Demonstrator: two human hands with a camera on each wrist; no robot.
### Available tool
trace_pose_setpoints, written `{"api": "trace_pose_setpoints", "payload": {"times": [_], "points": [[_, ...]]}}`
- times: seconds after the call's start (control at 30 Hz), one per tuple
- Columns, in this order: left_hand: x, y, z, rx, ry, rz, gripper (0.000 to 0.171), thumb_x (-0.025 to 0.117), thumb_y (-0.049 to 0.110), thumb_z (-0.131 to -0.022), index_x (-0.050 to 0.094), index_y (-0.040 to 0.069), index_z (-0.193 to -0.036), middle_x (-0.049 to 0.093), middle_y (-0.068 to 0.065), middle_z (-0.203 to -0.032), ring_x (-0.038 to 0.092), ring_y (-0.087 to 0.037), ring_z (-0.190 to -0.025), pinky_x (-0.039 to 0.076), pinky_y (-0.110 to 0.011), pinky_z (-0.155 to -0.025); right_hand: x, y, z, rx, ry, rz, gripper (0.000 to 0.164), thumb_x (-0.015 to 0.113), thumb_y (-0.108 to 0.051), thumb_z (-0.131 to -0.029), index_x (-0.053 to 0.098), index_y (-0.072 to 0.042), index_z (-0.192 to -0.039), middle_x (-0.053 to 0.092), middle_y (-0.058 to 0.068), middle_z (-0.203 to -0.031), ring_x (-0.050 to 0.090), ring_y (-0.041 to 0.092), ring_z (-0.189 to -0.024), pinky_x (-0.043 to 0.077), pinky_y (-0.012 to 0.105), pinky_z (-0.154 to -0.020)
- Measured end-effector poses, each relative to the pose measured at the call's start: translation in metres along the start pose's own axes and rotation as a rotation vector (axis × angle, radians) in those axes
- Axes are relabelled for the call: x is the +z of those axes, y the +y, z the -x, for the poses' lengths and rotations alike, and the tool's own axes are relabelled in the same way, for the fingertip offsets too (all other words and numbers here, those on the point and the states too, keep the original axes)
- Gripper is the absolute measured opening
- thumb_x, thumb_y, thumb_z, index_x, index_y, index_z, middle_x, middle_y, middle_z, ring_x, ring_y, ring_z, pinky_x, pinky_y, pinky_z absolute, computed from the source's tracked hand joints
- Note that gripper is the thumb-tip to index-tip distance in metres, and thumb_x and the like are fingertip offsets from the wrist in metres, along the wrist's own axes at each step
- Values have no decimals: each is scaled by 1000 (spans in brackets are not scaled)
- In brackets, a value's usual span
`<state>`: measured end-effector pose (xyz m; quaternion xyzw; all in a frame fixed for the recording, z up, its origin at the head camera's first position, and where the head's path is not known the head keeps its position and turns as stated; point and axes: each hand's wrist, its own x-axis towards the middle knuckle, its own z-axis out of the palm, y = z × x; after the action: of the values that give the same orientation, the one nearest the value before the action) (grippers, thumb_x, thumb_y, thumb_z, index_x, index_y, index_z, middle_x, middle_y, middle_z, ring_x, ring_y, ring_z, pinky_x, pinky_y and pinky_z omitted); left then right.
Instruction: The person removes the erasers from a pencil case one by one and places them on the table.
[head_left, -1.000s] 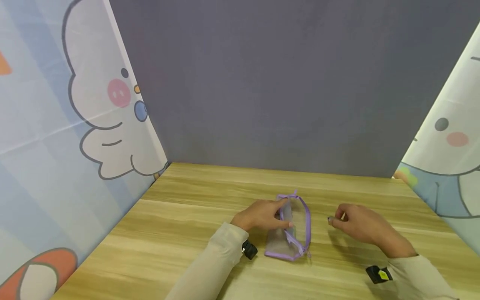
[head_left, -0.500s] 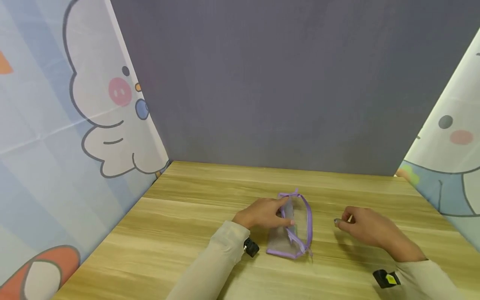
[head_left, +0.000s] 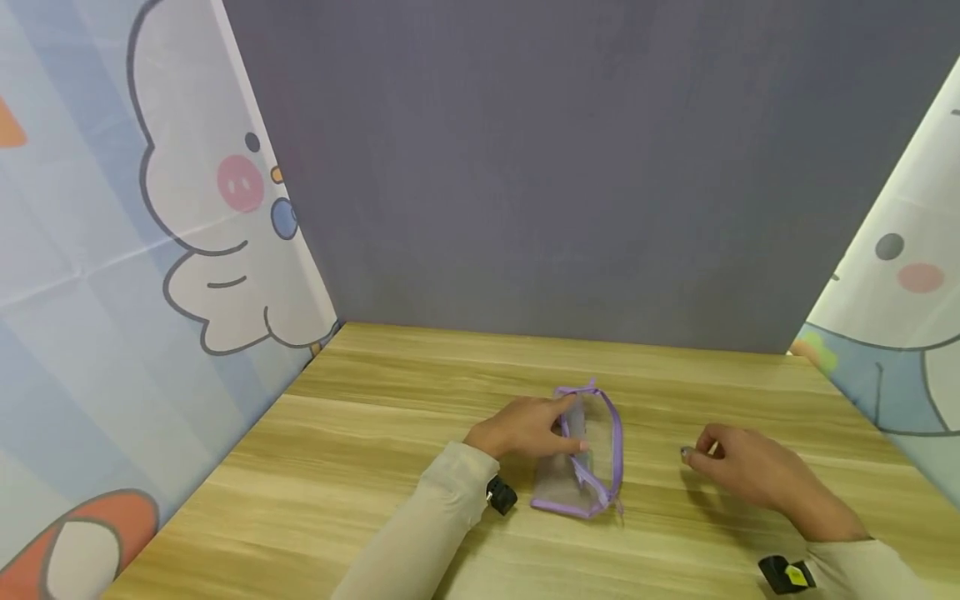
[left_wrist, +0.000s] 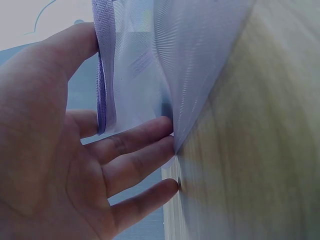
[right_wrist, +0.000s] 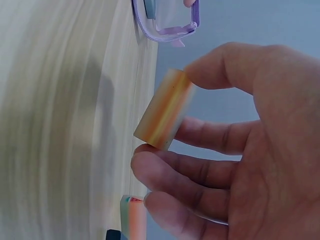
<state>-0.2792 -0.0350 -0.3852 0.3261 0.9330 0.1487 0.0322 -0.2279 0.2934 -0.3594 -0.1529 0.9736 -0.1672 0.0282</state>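
Observation:
A mesh zip pouch point(head_left: 551, 483) with purple trim lies on the table, its mouth spread. My left hand point(head_left: 520, 427) grips its near rim: thumb and index finger reach over the purple edge point(left_wrist: 104, 65), while the other fingers touch the mesh from outside. Inside the pouch is something pale blue-grey point(right_wrist: 150, 8), mostly hidden. To the right of the pouch, above the table, my right hand point(head_left: 746, 467) pinches a small, short piece with orange-gold stripes and greyish edges point(right_wrist: 165, 110) between thumb and fingers. Its exact kind I cannot tell.
In the right wrist view, a small pink-and-green block point(right_wrist: 134, 217) sits at the bottom beside a dark object point(right_wrist: 113, 235). A wood-grain table point(head_left: 360, 467) extends to a grey back panel point(head_left: 525, 167). Printed cartoon curtains point(head_left: 202, 292) stand at both sides.
My right hand has moved right and slightly nearer to me, away from the pouch, with the small piece still pinched. The left hand and pouch have stayed nearly still.

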Motion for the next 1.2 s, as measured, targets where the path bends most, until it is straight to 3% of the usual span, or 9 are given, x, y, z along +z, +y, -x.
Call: {"api": "trace_pose_setpoints", "payload": {"times": [0.5,0.8,1.2], "points": [[2,-1,2,5,-4,1,85,55,67,-93,32,19,-159,54,0,-145,54,-11,-126,43,-29,-102,0,12,2,8,21,13,35,60,-51,-98,67,-17,-94,68,0,-89,60,15,-76,47,39,-62],[3,-1,1,-14,-7,-1,87,53,68,-92,28,20,-160,51,-1,-148,52,-14,-129,42,-30,-105,-5,16,2,32,24,15,37,58,-50,-99,66,-14,-97,71,6,-96,66,24,-82,51,45,-65],[-3,2,-1,8,4,-33,85,56,65,-93,31,18,-159,53,-3,-146,53,-13,-128,42,-29,-104,-8,26,3,47,39,0,48,56,-49,-100,65,-2,-109,72,11,-99,68,31,-87,52,50,-69]]}}
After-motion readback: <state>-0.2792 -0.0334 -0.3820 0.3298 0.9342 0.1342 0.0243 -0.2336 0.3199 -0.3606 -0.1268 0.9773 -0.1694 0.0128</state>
